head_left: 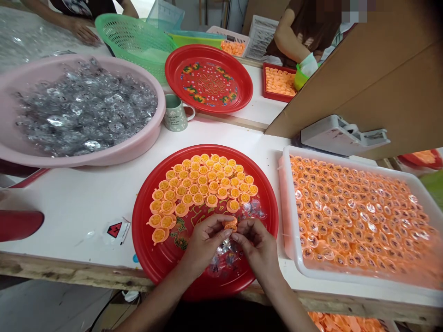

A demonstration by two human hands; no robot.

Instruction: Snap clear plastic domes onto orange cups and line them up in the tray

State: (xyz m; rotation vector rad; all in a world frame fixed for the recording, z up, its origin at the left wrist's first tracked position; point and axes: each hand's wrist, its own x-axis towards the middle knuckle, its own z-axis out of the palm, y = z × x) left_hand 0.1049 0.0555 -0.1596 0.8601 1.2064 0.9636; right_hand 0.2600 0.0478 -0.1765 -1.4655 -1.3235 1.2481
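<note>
Both hands meet over the near part of a round red tray (148,258). A small orange plastic cup (230,224) is pinched between the fingertips of my left hand (207,242) and my right hand (256,244). Its underside or side faces up, partly covered by fingers. On the tray's far half stand several small orange cups (194,184) with yellow contents, set close together. Clear plastic pieces (228,258) with dark printing lie beneath and beside my hands.
A pink basin (157,133) full of clear plastic pieces stands left, beside a green mug (175,115) and another red tray (209,83). To the right are a white bin (294,258) of capped orange cups, a tape dispenser (339,136) and a cardboard panel (374,83). Two people work across the table.
</note>
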